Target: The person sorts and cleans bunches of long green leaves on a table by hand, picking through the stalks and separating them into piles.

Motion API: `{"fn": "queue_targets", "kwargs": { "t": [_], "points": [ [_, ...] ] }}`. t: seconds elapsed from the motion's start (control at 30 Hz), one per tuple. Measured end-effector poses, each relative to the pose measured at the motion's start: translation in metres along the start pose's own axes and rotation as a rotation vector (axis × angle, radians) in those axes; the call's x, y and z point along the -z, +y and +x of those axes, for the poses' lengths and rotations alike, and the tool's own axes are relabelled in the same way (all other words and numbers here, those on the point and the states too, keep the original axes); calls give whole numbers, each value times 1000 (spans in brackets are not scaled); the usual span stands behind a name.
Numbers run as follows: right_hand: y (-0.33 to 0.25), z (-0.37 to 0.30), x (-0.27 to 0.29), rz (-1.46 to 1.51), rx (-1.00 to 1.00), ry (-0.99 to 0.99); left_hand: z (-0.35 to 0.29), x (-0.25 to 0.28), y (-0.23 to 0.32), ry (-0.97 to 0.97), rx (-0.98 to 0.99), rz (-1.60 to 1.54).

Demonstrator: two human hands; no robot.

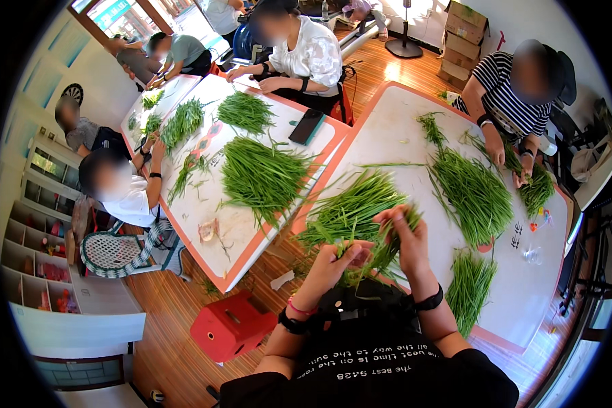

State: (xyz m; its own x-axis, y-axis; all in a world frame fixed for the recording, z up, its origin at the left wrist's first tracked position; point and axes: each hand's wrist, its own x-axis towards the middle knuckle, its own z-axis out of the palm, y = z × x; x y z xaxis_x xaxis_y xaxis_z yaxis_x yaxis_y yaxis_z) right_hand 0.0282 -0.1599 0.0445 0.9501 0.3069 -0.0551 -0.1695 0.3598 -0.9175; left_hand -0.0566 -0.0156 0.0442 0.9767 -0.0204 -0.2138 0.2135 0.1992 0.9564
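Close in front of my body, above the near edge of the white table point(398, 119) with its orange border, both hands hold green chives. My right hand point(411, 245) is closed round a bunch of chives point(387, 250) that hangs down between the hands. With fingers and thumb pinched together, my left hand point(333, 268) grips a few chive stalks at the left of that bunch. Just beyond my hands lies a loose pile of chives point(353, 204). A larger chive heap point(472, 194) spreads to the right, and a smaller one point(470, 289) lies near my right forearm.
Across the table a person in a striped shirt point(500, 81) handles chives. A second table point(207, 224) at left bears more chive piles point(264, 173) and a phone point(307, 127); several people sit round it. A red stool point(228, 326) stands on the floor at my left.
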Motion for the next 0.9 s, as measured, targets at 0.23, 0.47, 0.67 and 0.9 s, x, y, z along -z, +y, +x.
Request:
{"fn": "queue_targets", "kwargs": {
  "t": [0.23,0.47,0.67,0.9],
  "points": [
    [-1,-8,-4,-211,9,-229,7,9,-14,-154,47,149],
    [9,7,11,51,208,96,6,8,-10,9,-53,17],
    [-8,-6,13,-107,-33,-98,9,9,-1,129,-213,-158],
    [25,-9,-17,-306,155,-406,10,0,-2,-18,-88,-518]
  ]
}}
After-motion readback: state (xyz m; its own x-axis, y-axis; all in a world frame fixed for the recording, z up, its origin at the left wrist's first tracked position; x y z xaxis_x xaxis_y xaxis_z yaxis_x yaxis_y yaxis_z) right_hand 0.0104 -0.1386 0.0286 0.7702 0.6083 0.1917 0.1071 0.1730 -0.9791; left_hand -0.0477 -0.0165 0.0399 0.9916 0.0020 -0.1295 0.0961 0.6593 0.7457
